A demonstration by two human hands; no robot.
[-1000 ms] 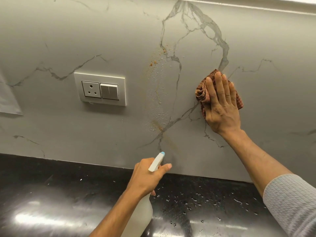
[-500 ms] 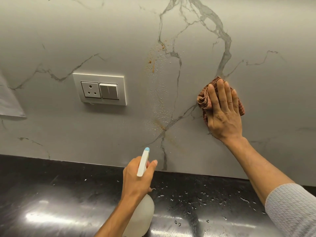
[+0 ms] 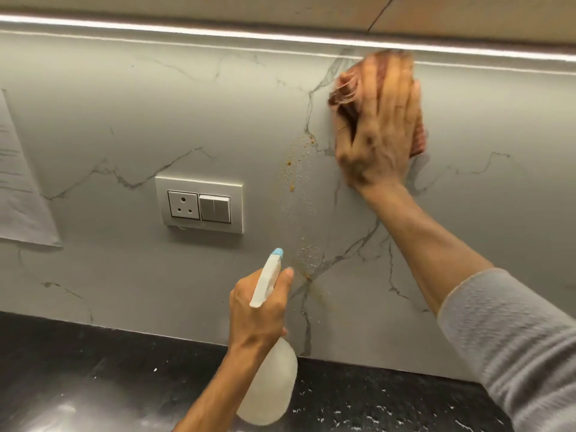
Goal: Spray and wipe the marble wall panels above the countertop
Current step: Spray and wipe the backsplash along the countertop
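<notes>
The grey marble wall panel [image 3: 124,113] with dark veins fills the view above a black countertop [image 3: 78,375]. My right hand [image 3: 378,129] presses a reddish-brown cloth [image 3: 344,88] flat against the panel high up, just under the light strip; both are motion-blurred. A band of spray droplets and orange-brown specks [image 3: 299,194] runs down the panel left of that hand. My left hand [image 3: 255,310] grips a translucent white spray bottle [image 3: 268,388] by the neck, its blue-tipped nozzle [image 3: 277,252] pointing up toward the wall.
A silver socket-and-switch plate [image 3: 199,204] is set in the panel left of the droplets. A sheet of paper [image 3: 18,182] hangs at the far left. An LED strip [image 3: 218,31] runs under the cabinet above. Water drops lie on the countertop at right.
My right hand has swept the cloth upward along the panel to just below the light strip. The view has tilted up. My left hand still holds the bottle, nozzle more upright.
</notes>
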